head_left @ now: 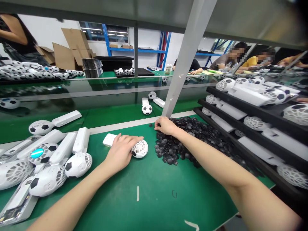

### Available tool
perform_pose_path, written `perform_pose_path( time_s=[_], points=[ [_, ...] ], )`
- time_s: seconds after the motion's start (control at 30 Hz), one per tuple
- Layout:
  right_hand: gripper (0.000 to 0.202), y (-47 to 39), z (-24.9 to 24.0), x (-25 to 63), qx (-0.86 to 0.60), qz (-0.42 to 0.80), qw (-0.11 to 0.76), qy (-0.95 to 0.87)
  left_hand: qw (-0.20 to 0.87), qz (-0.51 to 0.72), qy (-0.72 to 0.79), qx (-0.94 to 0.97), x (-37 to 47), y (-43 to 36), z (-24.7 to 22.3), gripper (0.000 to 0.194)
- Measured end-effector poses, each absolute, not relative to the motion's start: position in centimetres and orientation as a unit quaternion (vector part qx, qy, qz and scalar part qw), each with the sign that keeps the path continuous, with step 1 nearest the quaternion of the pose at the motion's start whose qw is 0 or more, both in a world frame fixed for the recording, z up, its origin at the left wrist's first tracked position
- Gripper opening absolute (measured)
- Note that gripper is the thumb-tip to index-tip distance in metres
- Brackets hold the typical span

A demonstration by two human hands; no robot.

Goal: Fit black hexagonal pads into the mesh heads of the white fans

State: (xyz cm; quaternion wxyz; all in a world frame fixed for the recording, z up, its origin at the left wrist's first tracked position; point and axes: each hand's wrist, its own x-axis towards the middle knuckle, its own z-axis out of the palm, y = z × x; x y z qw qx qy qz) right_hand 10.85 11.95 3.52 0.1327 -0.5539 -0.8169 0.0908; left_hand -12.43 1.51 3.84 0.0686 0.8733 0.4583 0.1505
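My left hand (pixel 120 151) lies over a white handheld fan (pixel 140 149) with a soccer-ball head, its fingers wrapped across the body. The slatted grille faces up, and the white handle end shows beyond my knuckles. At the far edge of a heap of small black pieces (pixel 175 149), my right hand (pixel 165 125) has its fingertips pressed together. Whatever is between those fingertips is too small to make out. One loose black piece (pixel 150 125) lies just left of them.
Several more soccer-ball fans (pixel 78 164) crowd the left of the green table (pixel 154 195). Stacked black trays (pixel 240 125) of fans stand at right. A grey post (pixel 180 64) rises behind the heap. On the belt (pixel 108 110) lie several fans. Co-workers sit across.
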Motion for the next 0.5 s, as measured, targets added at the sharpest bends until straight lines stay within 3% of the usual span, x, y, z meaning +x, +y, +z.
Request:
perform_pose_path(
  time_s=[0.5],
  points=[
    [0.015, 11.9, 3.2, 6.9, -0.513, 0.022, 0.056, -0.856, 0.101, 0.16, 0.465, 0.865, -12.6, 1.7, 3.7, 0.068]
  ],
)
